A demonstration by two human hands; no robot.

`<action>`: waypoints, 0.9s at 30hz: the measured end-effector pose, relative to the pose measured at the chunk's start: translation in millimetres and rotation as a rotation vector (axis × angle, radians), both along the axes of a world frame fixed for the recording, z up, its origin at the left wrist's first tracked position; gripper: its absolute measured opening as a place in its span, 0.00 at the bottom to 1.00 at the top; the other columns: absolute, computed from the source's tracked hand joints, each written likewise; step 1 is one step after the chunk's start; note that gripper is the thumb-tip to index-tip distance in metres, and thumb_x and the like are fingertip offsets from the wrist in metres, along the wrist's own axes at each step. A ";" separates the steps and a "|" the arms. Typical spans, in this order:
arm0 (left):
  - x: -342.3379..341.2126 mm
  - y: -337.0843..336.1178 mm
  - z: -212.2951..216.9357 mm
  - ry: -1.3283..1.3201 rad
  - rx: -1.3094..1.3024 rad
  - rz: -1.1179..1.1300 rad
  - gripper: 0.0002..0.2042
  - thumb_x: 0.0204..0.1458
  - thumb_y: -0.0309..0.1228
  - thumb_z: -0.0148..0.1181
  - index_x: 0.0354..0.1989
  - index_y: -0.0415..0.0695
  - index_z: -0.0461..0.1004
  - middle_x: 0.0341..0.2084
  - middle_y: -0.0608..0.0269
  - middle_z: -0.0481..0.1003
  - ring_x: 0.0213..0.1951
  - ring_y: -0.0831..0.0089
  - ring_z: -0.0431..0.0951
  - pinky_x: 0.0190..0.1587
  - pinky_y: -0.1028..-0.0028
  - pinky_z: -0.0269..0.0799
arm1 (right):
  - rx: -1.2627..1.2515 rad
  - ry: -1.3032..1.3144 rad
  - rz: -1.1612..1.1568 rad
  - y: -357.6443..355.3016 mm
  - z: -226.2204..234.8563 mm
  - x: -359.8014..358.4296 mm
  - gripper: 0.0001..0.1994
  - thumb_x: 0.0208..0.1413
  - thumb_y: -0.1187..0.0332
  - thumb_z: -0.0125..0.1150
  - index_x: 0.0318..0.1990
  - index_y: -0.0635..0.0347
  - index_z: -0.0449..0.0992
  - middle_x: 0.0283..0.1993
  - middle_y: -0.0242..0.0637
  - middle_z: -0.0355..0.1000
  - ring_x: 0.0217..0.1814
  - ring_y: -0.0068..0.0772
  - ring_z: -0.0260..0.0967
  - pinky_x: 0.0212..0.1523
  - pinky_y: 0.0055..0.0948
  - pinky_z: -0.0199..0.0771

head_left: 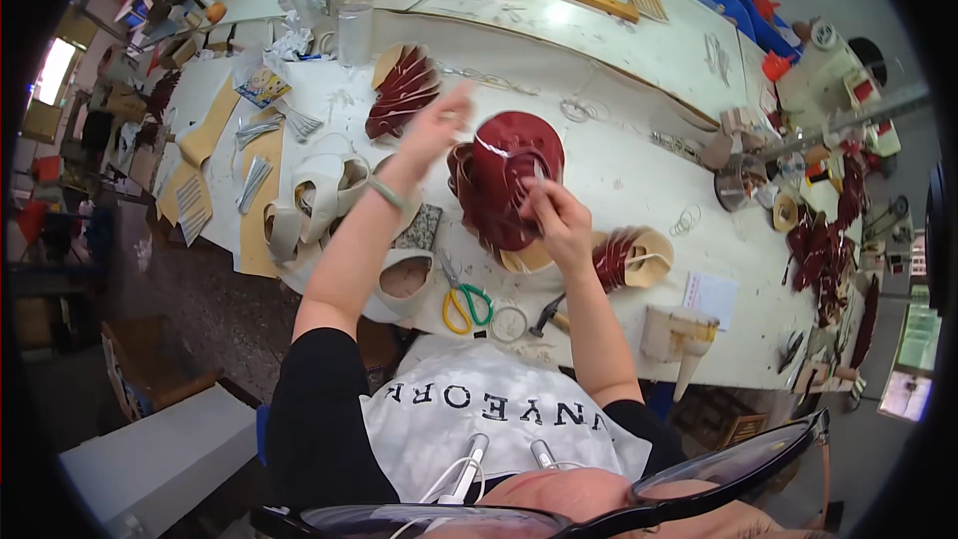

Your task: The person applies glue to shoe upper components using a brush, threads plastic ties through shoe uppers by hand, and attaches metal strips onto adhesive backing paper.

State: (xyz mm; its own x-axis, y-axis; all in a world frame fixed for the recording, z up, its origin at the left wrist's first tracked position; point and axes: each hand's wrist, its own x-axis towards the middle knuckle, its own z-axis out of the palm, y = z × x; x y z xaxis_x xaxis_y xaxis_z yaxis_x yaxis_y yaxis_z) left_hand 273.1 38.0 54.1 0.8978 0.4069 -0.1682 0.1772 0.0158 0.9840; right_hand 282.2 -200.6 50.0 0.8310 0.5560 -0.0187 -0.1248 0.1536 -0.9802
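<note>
My right hand (561, 222) is closed in a pinch on a glossy dark red shoe upper (517, 130), at its inner edge. This curved piece lies over a bunch of similar dark red pieces (469, 190) with beige lining. My left hand (439, 128) is raised to the left of it, smeared by motion, so its fingers cannot be read. Just beyond the left hand stands a fanned stack of dark red uppers (404, 90). Another nested stack (631, 258) with beige lining lies right of my right wrist.
Scissors (465, 305) with yellow and green handles, a roll of tape (509, 322) and a hammer (549, 315) lie near the table's front edge. White shoe parts (324, 195) sit at left. A clear bottle (354, 25) stands behind; a machine (738, 175) is at right.
</note>
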 end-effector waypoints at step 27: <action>38.1 125.2 -130.3 0.352 0.555 0.592 0.19 0.48 0.33 0.55 0.51 0.44 0.69 0.41 0.52 0.75 0.45 0.53 0.75 0.46 0.59 0.68 | -0.417 -0.164 0.194 63.0 47.0 44.3 0.10 0.51 0.69 0.64 0.41 0.60 0.79 0.25 0.34 0.73 0.17 0.21 0.66 0.21 0.22 0.65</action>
